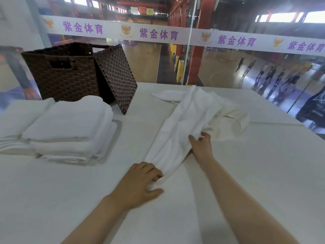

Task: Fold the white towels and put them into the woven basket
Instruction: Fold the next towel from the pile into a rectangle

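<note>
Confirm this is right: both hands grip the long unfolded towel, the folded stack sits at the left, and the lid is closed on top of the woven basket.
Not the lid. The head view shows the woven lid off, propped on edge against the woven basket. The rest holds: left hand and right hand both grip the long unfolded towel, and the folded stack sits at the left.

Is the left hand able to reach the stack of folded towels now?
Probably not at once: the left hand grips the unfolded towel. The table toward the folded stack lies bare.
</note>
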The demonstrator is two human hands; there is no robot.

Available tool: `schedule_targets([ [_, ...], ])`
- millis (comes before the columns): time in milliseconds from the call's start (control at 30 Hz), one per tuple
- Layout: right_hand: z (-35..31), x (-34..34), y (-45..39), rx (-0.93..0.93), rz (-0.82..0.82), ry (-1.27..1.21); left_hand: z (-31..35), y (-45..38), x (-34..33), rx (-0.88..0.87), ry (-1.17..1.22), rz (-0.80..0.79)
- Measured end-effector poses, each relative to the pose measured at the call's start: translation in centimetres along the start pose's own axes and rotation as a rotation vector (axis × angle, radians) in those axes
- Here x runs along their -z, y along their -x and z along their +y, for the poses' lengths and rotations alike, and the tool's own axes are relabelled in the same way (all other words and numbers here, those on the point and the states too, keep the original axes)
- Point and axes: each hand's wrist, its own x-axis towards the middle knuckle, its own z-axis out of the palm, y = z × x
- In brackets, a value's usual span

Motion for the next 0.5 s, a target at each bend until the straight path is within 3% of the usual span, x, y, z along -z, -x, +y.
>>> schedule_targets([
  [133, -1.3, -0.8, -1.9, -0.076, 0.007, 0.04, -0.4, 1.7, 0.4, 0.017, -0.02, 0.084],
  [267, -2.2, -1.1, 0.1, -0.018, 0.05, 0.189, -1.4, 4.0, 1.7, 0.107, 0.094, 0.082],
  [367, -2.6, -1.9, 3.7, 0.167, -0.073, 0.463, -2.7, 5.1, 2.9, 0.213, 0.13, 0.11],
  [500, -2.4, -2.9, 8.9, 0.285, -0.262, 0.599, -4.7, 5.0, 4.4, 0.358, 0.198, 0.327],
])
